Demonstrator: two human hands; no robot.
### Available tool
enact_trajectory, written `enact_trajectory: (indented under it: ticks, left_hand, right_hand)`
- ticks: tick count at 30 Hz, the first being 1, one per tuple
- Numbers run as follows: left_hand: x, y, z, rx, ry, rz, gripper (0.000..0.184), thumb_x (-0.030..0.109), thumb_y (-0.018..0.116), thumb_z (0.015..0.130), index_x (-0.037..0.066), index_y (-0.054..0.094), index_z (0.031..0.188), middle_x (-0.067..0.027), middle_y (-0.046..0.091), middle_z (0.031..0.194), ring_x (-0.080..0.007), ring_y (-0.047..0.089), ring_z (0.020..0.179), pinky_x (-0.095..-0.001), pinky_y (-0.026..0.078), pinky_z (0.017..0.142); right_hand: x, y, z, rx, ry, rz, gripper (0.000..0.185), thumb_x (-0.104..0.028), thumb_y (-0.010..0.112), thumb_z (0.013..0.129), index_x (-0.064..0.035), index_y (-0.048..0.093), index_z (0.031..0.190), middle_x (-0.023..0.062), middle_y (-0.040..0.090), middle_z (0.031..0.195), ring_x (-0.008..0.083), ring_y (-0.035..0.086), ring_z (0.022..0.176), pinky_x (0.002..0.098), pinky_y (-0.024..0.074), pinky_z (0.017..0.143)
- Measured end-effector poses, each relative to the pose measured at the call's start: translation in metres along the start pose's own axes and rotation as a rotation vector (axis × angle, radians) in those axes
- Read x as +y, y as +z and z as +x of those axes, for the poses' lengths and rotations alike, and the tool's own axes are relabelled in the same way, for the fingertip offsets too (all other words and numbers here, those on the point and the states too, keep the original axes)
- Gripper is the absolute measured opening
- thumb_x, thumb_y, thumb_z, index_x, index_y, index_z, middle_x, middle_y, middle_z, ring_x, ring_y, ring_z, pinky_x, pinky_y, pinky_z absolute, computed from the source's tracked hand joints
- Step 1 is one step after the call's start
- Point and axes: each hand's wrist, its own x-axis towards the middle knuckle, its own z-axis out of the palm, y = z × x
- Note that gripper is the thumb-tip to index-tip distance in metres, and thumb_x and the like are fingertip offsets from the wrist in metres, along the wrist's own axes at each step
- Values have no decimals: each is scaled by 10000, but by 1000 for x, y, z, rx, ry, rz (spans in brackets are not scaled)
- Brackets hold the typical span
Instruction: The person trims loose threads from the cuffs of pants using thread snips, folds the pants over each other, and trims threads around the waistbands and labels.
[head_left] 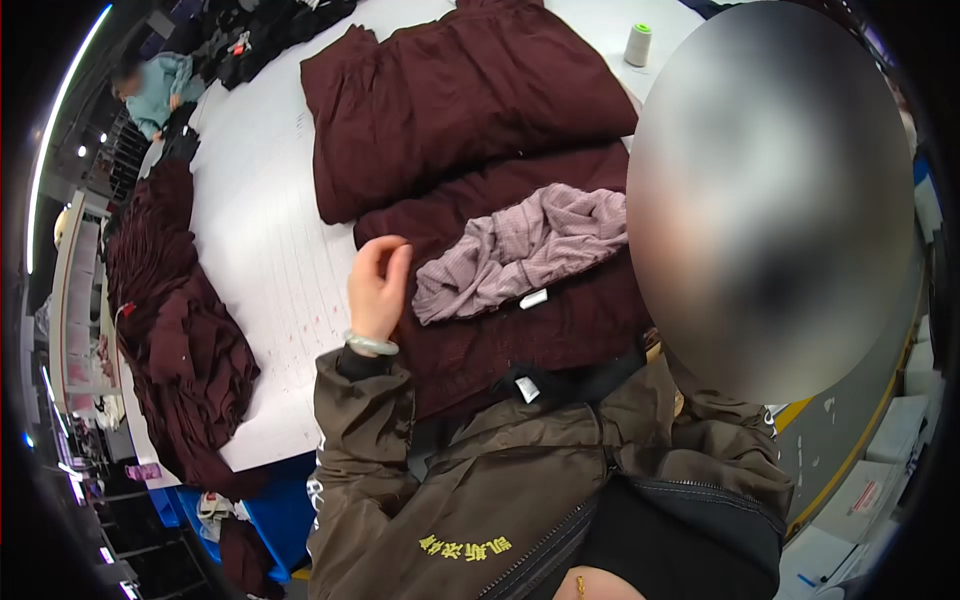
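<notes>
Brown jacket (450,500) sits nearest. The left hand (374,297) has released, loosely bent fingers (397,268), near mauve cloth (520,245) lying on maroon cloth (540,350) on the table (260,190). The right hand is hidden; I cannot tell its grip.

Probably a thread cone (637,46), upright

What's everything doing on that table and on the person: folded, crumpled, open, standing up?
Pale purple cloth: crumpled
Big maroon cloth at the top: folded over
Maroon cloth at the left edge: bunched, hanging down
Thread spool: upright
Brown jacket: unzipped at the front
Left hand: fingers bent, holding nothing I can see
Right hand: hidden, can't tell
</notes>
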Motion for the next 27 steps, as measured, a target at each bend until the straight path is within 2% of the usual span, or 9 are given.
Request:
enact_trajectory:
  ticks: [2, 5, 7, 8, 12, 16, 20, 25, 27]
  left_hand:
    - [3, 14, 13, -71, 380, 180, 230, 195, 655, 821, 24, 618, 972, -79, 635, 911, -212, 569, 717, -299, 473, 688]
    - [-7, 42, 24, -288, 594, 599, 311, 266, 660, 804, 28, 623, 1000, -84, 643, 929, -244, 568, 733, -330, 478, 699]
    - [11, 44, 51, -886, -75, 457, 353, 291, 675, 822, 27, 625, 1050, -104, 635, 1008, -207, 589, 835, -311, 485, 735]
    - [7, 40, 63, -873, -193, 206, 335, 273, 666, 826, 25, 622, 1048, -105, 633, 1006, -210, 589, 837, -312, 485, 738]
    - [-27, 15, 99, -187, -386, -1054, 268, 201, 626, 846, 16, 607, 1038, -109, 625, 997, -223, 589, 845, -318, 483, 750]
    - [-70, 18, 120, 90, -574, -878, 204, 129, 586, 865, 8, 592, 1029, -113, 618, 988, -235, 589, 853, -323, 482, 763]
    - [-7, 21, 81, 601, 253, 22, 176, 44, 558, 855, 7, 584, 1024, -109, 604, 996, -235, 570, 834, -322, 472, 761]
    - [31, 66, 50, -152, 783, 15, 198, 34, 594, 775, 28, 612, 972, -95, 618, 964, -275, 577, 847, -358, 469, 804]
    - [-4, 75, 38, -396, 809, 427, 207, 111, 601, 793, 38, 627, 985, -89, 635, 958, -294, 574, 848, -374, 462, 796]
  right_hand:
    - [-25, 19, -9, -276, -124, -47, 206, 21, 577, 825, 3, 642, 1020, 78, 667, 877, 138, 604, 710, 215, 455, 622]
    - [-31, 53, -14, -507, -319, -182, 261, 6, 616, 771, -7, 645, 1030, 91, 678, 848, 179, 608, 647, 251, 477, 595]
    - [-18, 53, -22, -581, -311, -276, 266, 8, 620, 771, -3, 643, 1036, 90, 676, 838, 173, 603, 643, 248, 472, 590]
    - [-10, 51, -23, -651, -306, -367, 271, 10, 624, 771, 0, 641, 1041, 88, 674, 827, 168, 599, 639, 246, 467, 585]
    - [-11, 60, -10, -755, -221, -516, 285, -3, 637, 770, 5, 638, 1055, 88, 667, 789, 162, 585, 619, 247, 456, 569]
    - [-26, 66, 10, -669, 15, -460, 301, -52, 650, 768, 2, 641, 1065, 96, 662, 736, 174, 572, 580, 265, 455, 551]
    - [-16, 82, 31, -83, -397, -200, 314, -127, 681, 717, 14, 659, 996, 135, 653, 705, 274, 608, 582, 316, 475, 562]
    - [17, 92, 66, -530, -5, -211, 184, -156, 680, 753, -1, 688, 851, 89, 673, 743, 195, 617, 641, 277, 463, 578]
    - [22, 90, 85, -729, 169, -217, 164, -170, 679, 772, -8, 703, 778, 65, 684, 762, 156, 622, 671, 257, 456, 585]
